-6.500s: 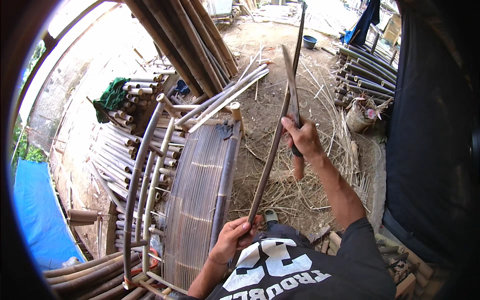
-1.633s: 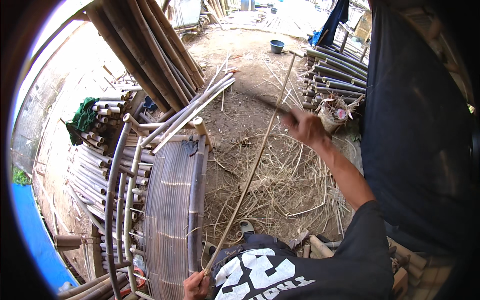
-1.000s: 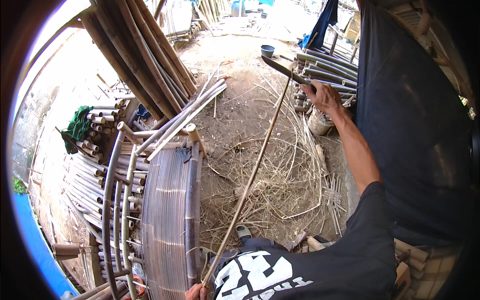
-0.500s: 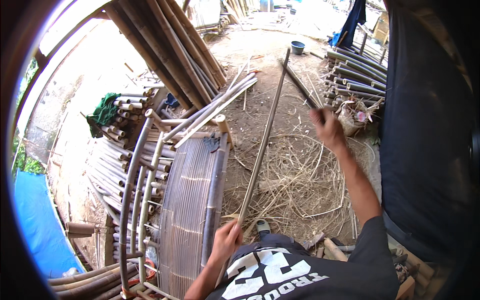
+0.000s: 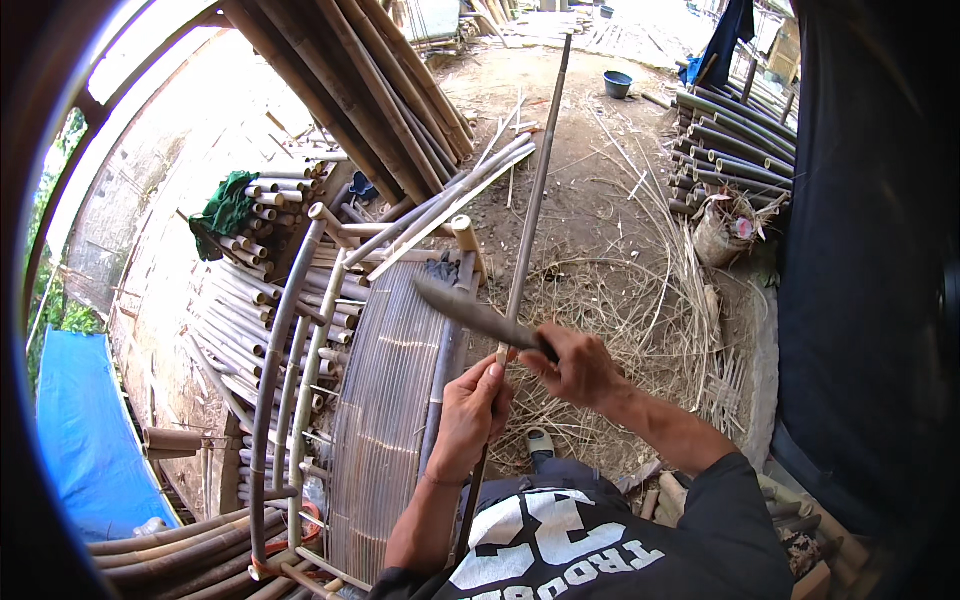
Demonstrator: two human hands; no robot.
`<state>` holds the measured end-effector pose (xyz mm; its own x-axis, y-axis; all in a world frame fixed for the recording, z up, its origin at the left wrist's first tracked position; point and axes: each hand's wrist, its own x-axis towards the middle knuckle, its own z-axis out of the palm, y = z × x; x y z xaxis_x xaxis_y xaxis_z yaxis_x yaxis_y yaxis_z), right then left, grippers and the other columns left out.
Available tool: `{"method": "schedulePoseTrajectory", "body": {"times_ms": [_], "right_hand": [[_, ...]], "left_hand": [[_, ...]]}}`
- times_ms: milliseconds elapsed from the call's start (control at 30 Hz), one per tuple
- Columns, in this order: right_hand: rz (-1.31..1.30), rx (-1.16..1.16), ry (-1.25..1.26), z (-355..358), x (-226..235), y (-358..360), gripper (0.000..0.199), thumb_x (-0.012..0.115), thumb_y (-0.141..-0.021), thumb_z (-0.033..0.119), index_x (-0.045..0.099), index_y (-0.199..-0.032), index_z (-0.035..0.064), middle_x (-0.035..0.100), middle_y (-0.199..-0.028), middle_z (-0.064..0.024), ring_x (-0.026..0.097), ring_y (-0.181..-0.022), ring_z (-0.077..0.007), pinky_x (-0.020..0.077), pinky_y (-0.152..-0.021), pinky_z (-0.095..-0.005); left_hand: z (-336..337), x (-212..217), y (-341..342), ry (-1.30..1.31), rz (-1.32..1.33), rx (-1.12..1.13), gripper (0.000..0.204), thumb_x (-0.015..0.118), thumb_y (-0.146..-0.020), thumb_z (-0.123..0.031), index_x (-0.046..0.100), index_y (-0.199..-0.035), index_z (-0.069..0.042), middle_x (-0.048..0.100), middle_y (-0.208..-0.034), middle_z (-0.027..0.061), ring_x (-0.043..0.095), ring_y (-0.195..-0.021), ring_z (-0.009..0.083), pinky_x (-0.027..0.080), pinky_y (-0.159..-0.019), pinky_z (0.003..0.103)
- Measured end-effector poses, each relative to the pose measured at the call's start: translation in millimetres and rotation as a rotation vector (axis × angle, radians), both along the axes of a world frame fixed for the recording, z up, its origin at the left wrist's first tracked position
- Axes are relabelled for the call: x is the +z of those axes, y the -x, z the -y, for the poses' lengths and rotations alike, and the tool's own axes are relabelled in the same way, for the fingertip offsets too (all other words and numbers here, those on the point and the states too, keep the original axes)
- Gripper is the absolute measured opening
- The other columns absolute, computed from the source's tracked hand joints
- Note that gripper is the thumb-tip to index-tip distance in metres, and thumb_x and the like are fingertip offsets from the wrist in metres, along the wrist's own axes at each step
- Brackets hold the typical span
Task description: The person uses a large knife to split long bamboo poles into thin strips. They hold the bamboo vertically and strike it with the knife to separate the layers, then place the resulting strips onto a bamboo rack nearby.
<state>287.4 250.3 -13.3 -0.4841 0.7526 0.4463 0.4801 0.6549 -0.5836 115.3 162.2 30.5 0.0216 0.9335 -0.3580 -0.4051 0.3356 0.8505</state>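
A long, narrow bamboo strip runs up and away from my body. My left hand is closed round its lower part, thumb along the strip. Just above that, my right hand grips the handle of a machete. The broad dark blade points left and lies across the strip, close above my left fingers; I cannot tell how deep its edge sits in the bamboo. Left of my hands stands a bamboo bench with a slatted seat and a railed back.
Bamboo shavings cover the ground ahead. Loose poles rest on the bench's far end. Cut bamboo stacks stand left and right, with a sack beside the right one. A dark bucket stands farther off. A black sheet hangs at right.
My right hand has swung the machete down and left, from far ahead to the strip near my left hand. The left hand has risen slightly, still holding the strip, which stands more upright.
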Motion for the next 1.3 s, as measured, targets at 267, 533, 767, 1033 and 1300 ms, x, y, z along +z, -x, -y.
{"method": "schedulePoseTrajectory", "body": {"times_ms": [267, 533, 767, 1033, 1300], "right_hand": [[0.061, -0.016, 0.063, -13.4, -9.2, -9.4, 0.052, 0.047, -0.096, 0.056, 0.053, -0.083, 0.0054, 0.056, -0.06, -0.0093, 0.06, -0.047, -0.0238, 0.0473, -0.041, -0.0394], [0.153, -0.335, 0.09, -92.0, -9.5, -63.2, 0.057, 0.034, -0.096, 0.064, 0.052, -0.085, 0.0109, 0.047, -0.055, -0.0006, 0.042, -0.038, -0.0101, 0.0405, -0.03, -0.0295], [0.094, -0.443, -0.039, -131.9, 29.5, -124.4, 0.067, 0.031, -0.093, 0.073, 0.056, -0.078, 0.0122, 0.05, -0.051, 0.0002, 0.05, -0.041, -0.0132, 0.0396, -0.037, -0.0356], [0.035, -0.51, -0.091, -158.7, 51.0, -170.7, 0.064, 0.033, -0.093, 0.071, 0.056, -0.077, 0.0132, 0.043, -0.051, 0.0051, 0.038, -0.039, -0.007, 0.0291, -0.034, -0.0294], [0.139, -0.522, -0.245, -182.8, 63.4, -207.7, 0.068, 0.034, -0.091, 0.073, 0.063, -0.087, 0.0115, 0.063, -0.063, -0.0087, 0.063, -0.053, -0.025, 0.0459, -0.046, -0.0423]], "left_hand": [[13.7, -4.7, -3.5, 0.019, -0.031, -0.024, 0.034, 0.048, -0.103, -0.024, 0.057, -0.129, -0.003, 0.041, -0.063, -0.0067, 0.033, -0.047, 0.0011, 0.024, -0.039, 0.019], [41.5, -1.9, -11.5, -0.014, -0.122, -0.119, 0.038, 0.049, -0.103, -0.025, 0.055, -0.129, 0.002, 0.039, -0.059, -0.005, 0.031, -0.044, 0.0013, 0.024, -0.038, 0.018], [136.1, -25.0, 27.2, 0.062, -0.048, -0.162, 0.038, 0.049, -0.101, -0.021, 0.056, -0.125, 0.009, 0.04, -0.057, -0.0042, 0.034, -0.045, 0.0048, 0.026, -0.041, 0.02], [191.8, -32.7, 62.7, 0.12, -0.125, -0.189, 0.027, 0.056, -0.096, -0.024, 0.061, -0.084, -0.001, 0.052, -0.063, -0.0002, 0.046, -0.054, 0.0099, 0.036, -0.05, 0.026], [190.9, -11.4, 69.4, 0.149, -0.187, -0.234, 0.037, 0.057, -0.093, -0.031, 0.055, -0.07, -0.003, 0.044, -0.06, -0.004, 0.036, -0.051, 0.0057, 0.025, -0.046, 0.023]]}}
